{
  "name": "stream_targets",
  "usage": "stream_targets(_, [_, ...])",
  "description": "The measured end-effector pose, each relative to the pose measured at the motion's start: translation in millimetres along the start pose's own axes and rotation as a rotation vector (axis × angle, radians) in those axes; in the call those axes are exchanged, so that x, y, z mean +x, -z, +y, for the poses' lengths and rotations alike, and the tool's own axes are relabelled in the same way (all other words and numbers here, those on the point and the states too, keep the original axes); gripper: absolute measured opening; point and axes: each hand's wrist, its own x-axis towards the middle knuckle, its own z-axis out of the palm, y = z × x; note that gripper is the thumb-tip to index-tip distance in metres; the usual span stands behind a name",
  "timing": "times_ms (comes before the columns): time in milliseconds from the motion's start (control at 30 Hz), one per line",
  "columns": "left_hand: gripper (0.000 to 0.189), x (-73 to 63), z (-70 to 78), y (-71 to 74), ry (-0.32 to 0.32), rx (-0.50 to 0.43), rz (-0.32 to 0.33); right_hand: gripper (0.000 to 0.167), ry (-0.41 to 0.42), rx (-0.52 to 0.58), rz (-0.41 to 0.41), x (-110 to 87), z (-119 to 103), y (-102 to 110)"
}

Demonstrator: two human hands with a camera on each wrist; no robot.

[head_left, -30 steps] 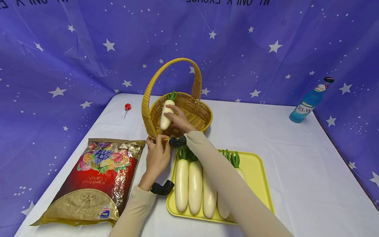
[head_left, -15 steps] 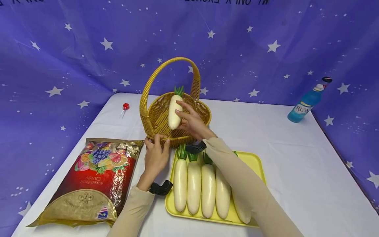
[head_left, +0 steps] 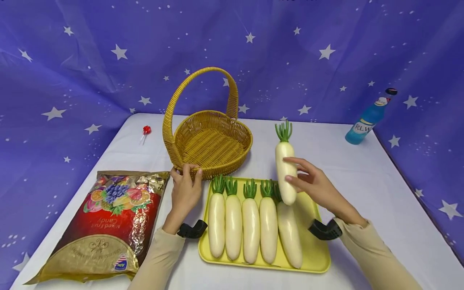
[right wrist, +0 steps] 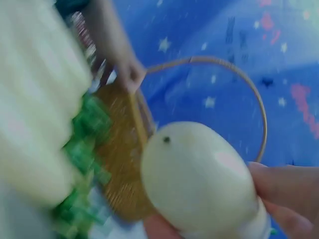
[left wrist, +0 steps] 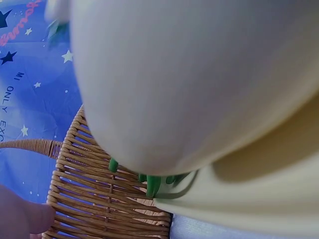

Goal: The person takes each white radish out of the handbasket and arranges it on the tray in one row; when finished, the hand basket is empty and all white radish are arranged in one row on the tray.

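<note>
My right hand holds a white radish between thumb and fingers, its green top up, over the right part of a yellow tray. In the right wrist view the radish's rounded tip faces the camera. Several more white radishes lie side by side on the tray, such as the leftmost radish. With its fingers over the near left rim, my left hand grips a woven basket with a tall handle. The basket's wall also shows in the left wrist view, partly behind a close, pale radish.
At the left lies a large bag of mixed fruit candy. A red lollipop lies behind it. A blue bottle stands at the back right. Star-patterned blue cloth hangs behind the white table.
My right hand has carried the radish out of the basket, rightward and nearer, to above the tray. My left hand stays on the basket rim.
</note>
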Motion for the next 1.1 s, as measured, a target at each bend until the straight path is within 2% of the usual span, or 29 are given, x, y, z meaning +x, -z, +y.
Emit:
stream_targets(133, [0.033,-1.0,-2.9,1.2,0.01,0.002,0.001,0.048,-0.092,-0.119,0.011,-39.2,29,6])
stream_targets(267, [0.035,-0.8,-5.5,3.8,0.018,0.0,-0.003,0.048,-0.194,-0.19,-0.035,-69.6,47,0])
stream_targets(333, [0.036,-0.3,-6.8,5.2,0.02,0.001,-0.003,0.048,-0.214,-0.203,-0.06,-79.7,51,-5])
stream_targets(533, [0.037,1.3,-10.1,6.7,0.022,0.003,0.005,0.06,-0.23,-0.312,-0.053,-93.0,50,-19])
stream_targets(633, [0.038,2.2,-10.5,6.1,0.019,-0.001,0.001,0.066,-0.218,-0.389,-0.037,-94.8,47,-23])
stream_targets(733, [0.039,2.7,-10.0,5.6,0.015,0.005,-0.022,0.065,-0.187,-0.452,-0.043,-96.3,45,-24])
stream_targets(833, [0.042,1.1,-8.9,9.4,0.016,0.029,-0.087,0.063,-0.147,-0.511,-0.068,-95.6,45,-24])
stream_targets(933, [0.053,-2.6,-2.9,19.8,0.008,0.109,-0.21,0.059,-0.094,-0.604,-0.062,-93.4,45,-23])
stream_targets(1033, [0.065,-9.4,14.2,38.1,-0.027,0.256,-0.339,0.054,-0.03,-0.693,-0.019,-86.7,40,-19])
stream_targets(1100, [0.069,-14.4,33.8,52.8,-0.088,0.347,-0.388,0.053,0.005,-0.728,0.011,-77.4,32,-13])
